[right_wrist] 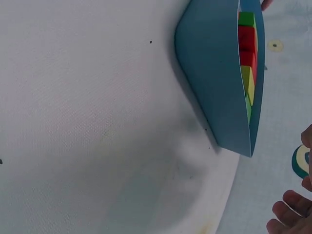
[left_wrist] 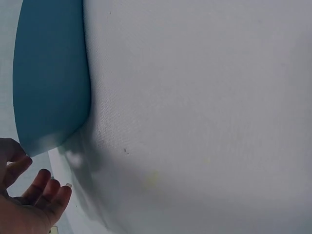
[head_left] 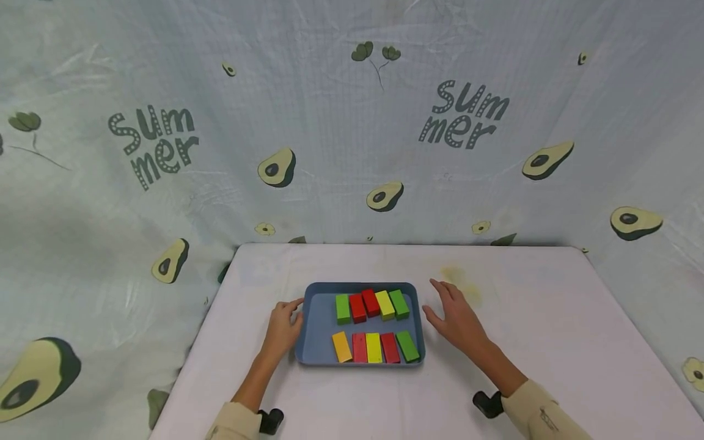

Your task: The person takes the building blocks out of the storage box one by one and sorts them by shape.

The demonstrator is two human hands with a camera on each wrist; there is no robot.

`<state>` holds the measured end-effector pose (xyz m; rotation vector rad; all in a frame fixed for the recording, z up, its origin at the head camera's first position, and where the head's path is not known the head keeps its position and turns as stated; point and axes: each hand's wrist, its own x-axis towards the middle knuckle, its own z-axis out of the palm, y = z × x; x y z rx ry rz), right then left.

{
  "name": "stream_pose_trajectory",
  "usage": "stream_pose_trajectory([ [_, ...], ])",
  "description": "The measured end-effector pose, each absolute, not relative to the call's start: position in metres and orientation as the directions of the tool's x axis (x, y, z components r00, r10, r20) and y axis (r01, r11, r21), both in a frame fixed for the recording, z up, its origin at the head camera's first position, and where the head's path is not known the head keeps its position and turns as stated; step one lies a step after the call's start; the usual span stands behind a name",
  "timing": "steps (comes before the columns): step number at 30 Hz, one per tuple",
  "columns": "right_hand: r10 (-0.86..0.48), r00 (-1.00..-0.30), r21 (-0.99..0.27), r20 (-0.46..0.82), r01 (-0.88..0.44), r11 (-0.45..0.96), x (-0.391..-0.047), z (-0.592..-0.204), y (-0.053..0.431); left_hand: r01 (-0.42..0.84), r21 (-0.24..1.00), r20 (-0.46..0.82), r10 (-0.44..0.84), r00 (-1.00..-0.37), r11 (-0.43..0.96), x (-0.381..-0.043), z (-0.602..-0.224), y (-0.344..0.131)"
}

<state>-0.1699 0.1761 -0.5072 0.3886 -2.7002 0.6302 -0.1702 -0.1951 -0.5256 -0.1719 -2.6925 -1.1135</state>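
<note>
A blue-grey tray (head_left: 319,330) lies on the table with two rows of coloured blocks in it. The far row has green (head_left: 343,309), red (head_left: 357,308) and yellow (head_left: 385,305) blocks; the near row also has an orange block (head_left: 341,347) at its left end. My left hand (head_left: 283,329) is at the tray's left side, its fingertips at the rim. In the left wrist view, a fingertip meets the corner of the tray (left_wrist: 53,78), with the other fingers loosely bent. My right hand (head_left: 459,321) hovers right of the tray, apart from it, fingers spread and holding nothing.
A white-covered table (head_left: 522,318) spreads around the tray, with a faint yellow stain (head_left: 462,281) beyond the right hand. Behind it hangs a pale curtain (head_left: 330,122) printed with avocados. Black wrist mounts (head_left: 488,404) sit on both forearms.
</note>
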Motion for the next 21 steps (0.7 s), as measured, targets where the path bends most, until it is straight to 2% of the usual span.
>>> stream_pose_trajectory([
  [9, -0.210, -0.933, -0.453, 0.292, -0.328, 0.829, -0.178, -0.501, 0.172, 0.105, 0.749, 0.130, 0.009, -0.991, 0.654, -0.178, -0.528, -0.196],
  [21, -0.216, -0.962, -0.666, 0.166, -0.271, 0.695, -0.187, -0.507, 0.161, 0.026, 0.783, 0.050, -0.020, -0.999, 0.621, -0.172, -0.524, -0.193],
])
